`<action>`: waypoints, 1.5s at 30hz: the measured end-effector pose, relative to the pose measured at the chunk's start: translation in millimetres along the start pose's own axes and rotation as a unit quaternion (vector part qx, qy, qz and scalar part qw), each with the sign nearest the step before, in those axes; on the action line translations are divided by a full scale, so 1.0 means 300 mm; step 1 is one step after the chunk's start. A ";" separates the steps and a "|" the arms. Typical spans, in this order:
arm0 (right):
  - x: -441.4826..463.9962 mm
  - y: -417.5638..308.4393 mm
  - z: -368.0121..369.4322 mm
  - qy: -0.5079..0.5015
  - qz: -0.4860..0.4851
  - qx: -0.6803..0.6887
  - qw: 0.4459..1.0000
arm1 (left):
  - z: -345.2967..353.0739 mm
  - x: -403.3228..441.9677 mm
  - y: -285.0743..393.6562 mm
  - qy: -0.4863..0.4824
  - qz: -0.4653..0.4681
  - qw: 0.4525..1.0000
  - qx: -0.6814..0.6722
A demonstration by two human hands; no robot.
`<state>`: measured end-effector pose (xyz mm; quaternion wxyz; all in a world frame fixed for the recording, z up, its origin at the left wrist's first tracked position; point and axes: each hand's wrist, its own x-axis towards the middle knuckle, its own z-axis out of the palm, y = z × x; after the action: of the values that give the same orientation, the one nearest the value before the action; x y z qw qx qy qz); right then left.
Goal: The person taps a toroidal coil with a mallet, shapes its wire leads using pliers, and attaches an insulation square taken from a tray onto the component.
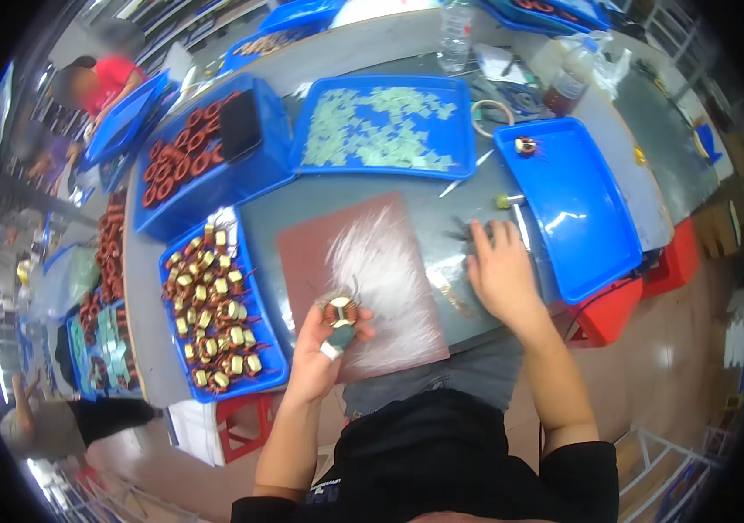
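Note:
My left hand (313, 353) is closed around a copper-wound toroidal coil (341, 312) with a pale yellow block across its middle and loose wire ends. It holds the coil above a reddish-brown mat (307, 240) strewn with fine whitish strands. A dark green patch and a bit of white show at the fingers, their nature unclear. My right hand (503, 270) is low over the table at right, fingers apart and bent. By its fingertips is a small dark tool (459, 230), blurred; I cannot tell whether they touch it.
Several finished coils fill a blue tray (278, 370) at left. Behind it, a blue bin (272, 131) holds red-brown rings. Pale green pieces lie in another tray (470, 131). The right-hand tray (586, 218) carries one coil (525, 146). Bottles stand at the back; people are at left.

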<state>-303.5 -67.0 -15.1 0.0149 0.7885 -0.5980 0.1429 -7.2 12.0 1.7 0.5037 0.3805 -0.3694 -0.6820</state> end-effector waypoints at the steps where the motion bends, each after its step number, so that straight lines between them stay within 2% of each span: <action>1: 0.007 0.006 -0.013 0.009 0.005 0.043 0.999 | 0.008 -0.007 0.012 -0.001 -0.003 1.000 -0.005; 3: 0.027 0.011 -0.068 -0.035 0.097 0.158 0.982 | 0.008 -0.010 0.015 -0.012 0.004 1.000 -0.004; 6: 0.029 0.004 -0.094 0.041 0.104 0.265 0.958 | 0.018 -0.010 0.022 -0.012 0.010 1.000 -0.015; 7: 0.031 -0.019 -0.112 0.039 0.115 0.313 0.942 | 0.017 -0.012 0.020 -0.019 0.003 1.000 -0.022; 10: 0.026 -0.038 -0.061 0.067 0.066 0.332 0.939 | 0.015 -0.006 0.016 -0.026 -0.015 0.999 -0.039; 14: -0.002 -0.092 -0.095 0.053 0.073 0.289 0.953 | 0.030 -0.006 0.035 0.000 -0.023 1.000 0.004; 16: -0.032 -0.130 -0.127 0.030 0.051 0.297 0.953 | 0.026 -0.004 0.029 0.003 0.015 1.000 0.024; 20: -0.070 -0.207 -0.153 -0.010 -0.018 0.298 0.954 | 0.022 -0.007 0.010 0.040 -0.008 0.997 0.062; 23: -0.094 -0.248 -0.149 -0.036 -0.061 0.266 0.961 | 0.034 -0.005 0.005 0.046 0.010 0.997 0.055; 25: -0.111 -0.274 -0.134 -0.044 -0.064 0.272 0.959 | 0.037 -0.014 0.000 0.088 0.031 0.982 0.163; 26: -0.115 -0.284 -0.131 -0.052 -0.062 0.287 0.955 | 0.042 -0.012 0.003 0.086 0.029 0.982 0.163; 28: -0.123 -0.300 -0.126 -0.061 -0.057 0.305 0.949 | 0.056 -0.013 0.010 0.086 0.079 0.946 0.302; 32: -0.114 -0.316 -0.125 -0.059 -0.058 0.324 0.942 | 0.065 -0.010 -0.001 0.093 0.125 0.923 0.353; 34: -0.108 -0.321 -0.131 -0.061 -0.065 0.330 0.940 | 0.069 -0.011 0.009 0.076 0.144 0.891 0.425; 38: -0.115 -0.322 -0.133 -0.071 -0.063 0.341 0.935 | 0.071 -0.019 0.012 0.072 0.121 0.891 0.431; 40: -0.115 -0.326 -0.138 -0.061 -0.051 0.375 0.924 | 0.086 -0.023 0.019 0.067 0.110 0.926 0.356; 41: -0.115 -0.326 -0.139 -0.061 -0.052 0.374 0.924 | 0.086 -0.023 0.007 0.067 0.111 0.926 0.355; 43: -0.114 -0.324 -0.135 -0.054 -0.033 0.429 0.901 | 0.076 -0.020 -0.025 0.054 0.122 0.963 0.232; 45: -0.110 -0.319 -0.137 -0.075 -0.018 0.456 0.887 | 0.065 -0.021 -0.033 0.050 0.113 0.967 0.222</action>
<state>-229.5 -0.7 30.5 -0.3885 0.7274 -0.4520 0.3402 -27.1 22.5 2.4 0.4984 0.4724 -0.5264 -0.5013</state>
